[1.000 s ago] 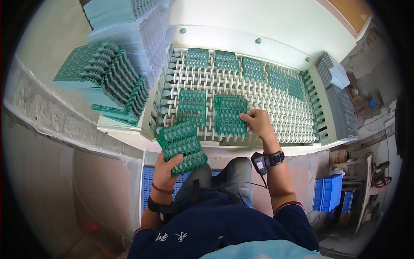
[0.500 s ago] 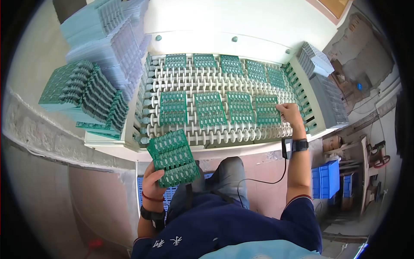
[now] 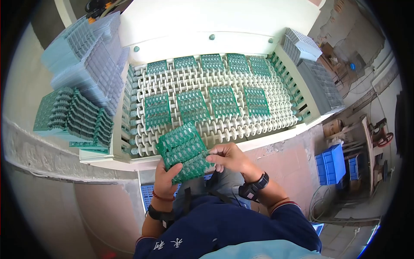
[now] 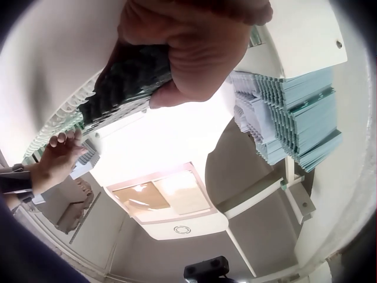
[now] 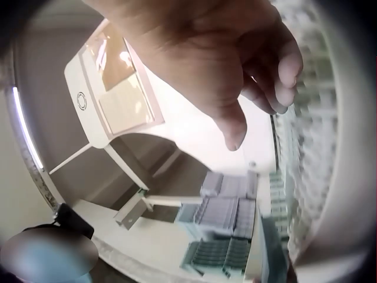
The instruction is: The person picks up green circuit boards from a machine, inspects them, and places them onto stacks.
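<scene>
My left hand (image 3: 165,176) grips a stack of green circuit boards (image 3: 183,151), thumb on top, in front of the roller conveyor. In the left wrist view the same stack shows as a dark edge (image 4: 126,82) between thumb and palm. My right hand (image 3: 229,159) is beside the stack's right edge, fingers bent and fingertips close to the boards. The right wrist view shows a gap between its thumb (image 5: 232,130) and fingers, with nothing held there. Several separate green boards lie on the white rollers in two rows, a near row (image 3: 192,105) and a far row (image 3: 211,62).
Left of the conveyor stand ridged stacks of green boards (image 3: 71,112) and pale blue-grey panels (image 3: 86,56). More grey panels (image 3: 321,84) stand at the right side. The conveyor's front rail (image 3: 172,164) runs before me. A blue bin (image 3: 331,164) is at lower right.
The near row now has more separate boards than a second ago. My right hand moved right to the row's end board, then left it and came back beside the stack. The left hand keeps its grip.
</scene>
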Action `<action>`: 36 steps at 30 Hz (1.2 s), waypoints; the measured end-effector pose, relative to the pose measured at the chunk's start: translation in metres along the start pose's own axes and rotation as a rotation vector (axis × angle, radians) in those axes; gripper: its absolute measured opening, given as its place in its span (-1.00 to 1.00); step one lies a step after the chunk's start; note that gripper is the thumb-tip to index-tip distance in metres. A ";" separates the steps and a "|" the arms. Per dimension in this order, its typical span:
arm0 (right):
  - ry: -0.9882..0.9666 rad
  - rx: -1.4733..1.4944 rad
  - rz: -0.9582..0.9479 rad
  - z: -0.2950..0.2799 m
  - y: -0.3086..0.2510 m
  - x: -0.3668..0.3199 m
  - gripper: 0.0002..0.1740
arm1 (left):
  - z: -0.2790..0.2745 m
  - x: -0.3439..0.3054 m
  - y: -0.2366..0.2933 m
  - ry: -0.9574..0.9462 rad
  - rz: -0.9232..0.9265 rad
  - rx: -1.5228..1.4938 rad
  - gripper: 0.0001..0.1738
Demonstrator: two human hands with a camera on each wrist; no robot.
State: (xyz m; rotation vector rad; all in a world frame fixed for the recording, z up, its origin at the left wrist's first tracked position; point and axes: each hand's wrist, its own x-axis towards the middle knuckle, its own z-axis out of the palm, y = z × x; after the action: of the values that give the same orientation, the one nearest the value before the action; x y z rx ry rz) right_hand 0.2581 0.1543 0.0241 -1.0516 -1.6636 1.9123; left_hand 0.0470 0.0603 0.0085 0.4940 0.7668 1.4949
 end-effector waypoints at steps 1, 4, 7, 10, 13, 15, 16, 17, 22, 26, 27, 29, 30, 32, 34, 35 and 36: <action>0.043 0.030 -0.015 -0.002 0.000 0.001 -0.73 | 0.000 0.000 -0.001 0.015 0.008 0.010 -0.45; 0.237 0.038 -0.060 -0.034 -0.006 -0.004 -0.81 | -0.006 -0.006 0.001 -0.018 0.020 -0.027 -0.44; 0.548 -0.036 -0.162 -0.102 -0.007 -0.018 -0.83 | -0.009 -0.013 0.010 -0.085 0.033 -0.133 -0.35; 0.874 -0.152 -0.177 -0.182 -0.004 -0.032 -0.80 | -0.023 -0.023 0.013 -0.119 0.047 -0.163 -0.26; 0.966 -0.301 -0.082 -0.248 0.008 -0.042 -0.73 | -0.036 -0.030 0.009 -0.088 0.065 -0.155 -0.27; 0.977 -0.378 -0.020 -0.268 0.017 -0.051 -0.72 | -0.045 -0.035 0.006 -0.076 0.069 -0.138 -0.27; 1.038 -0.613 0.000 -0.273 0.021 -0.055 -0.71 | -0.048 -0.037 0.006 -0.060 0.075 -0.118 -0.27; 1.086 -0.852 0.017 -0.277 0.025 -0.057 -0.70 | -0.049 -0.037 0.006 -0.057 0.079 -0.119 -0.27; 1.036 -0.075 -0.137 -0.225 0.013 -0.070 -0.78 | -0.054 -0.051 0.014 0.031 0.119 -0.013 -0.29; 0.751 0.189 -0.173 -0.119 0.012 -0.048 -0.86 | -0.058 -0.057 0.019 0.013 0.106 -0.069 -0.28; 0.601 0.201 -0.133 -0.097 0.021 -0.041 -0.87 | -0.060 -0.059 0.021 0.010 0.092 -0.097 -0.28; 0.427 0.242 -0.084 -0.039 0.016 -0.020 -0.84 | -0.063 -0.061 0.022 0.030 0.102 -0.076 -0.29; 0.334 0.305 -0.025 -0.017 0.015 -0.009 -0.84 | -0.063 -0.061 0.023 0.028 0.110 -0.064 -0.29; 0.171 0.273 -0.013 0.019 0.007 0.014 -0.81 | -0.060 -0.063 0.027 0.019 0.102 -0.091 -0.31; 0.101 0.303 -0.032 0.043 0.006 0.036 -0.80 | -0.058 -0.065 0.031 0.074 0.110 -0.071 -0.33; 0.052 0.333 -0.004 0.053 0.005 0.046 -0.80 | -0.056 -0.066 0.031 0.084 0.116 -0.070 -0.33; -0.002 0.361 0.027 0.061 0.005 0.055 -0.80 | -0.055 -0.066 0.032 0.105 0.110 -0.030 -0.35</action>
State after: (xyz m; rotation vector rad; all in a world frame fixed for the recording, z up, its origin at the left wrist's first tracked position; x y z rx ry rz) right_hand 0.1785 0.1520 0.0052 -0.9287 -1.2439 2.1255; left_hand -0.0086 -0.0126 0.0040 0.4439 0.8088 1.6422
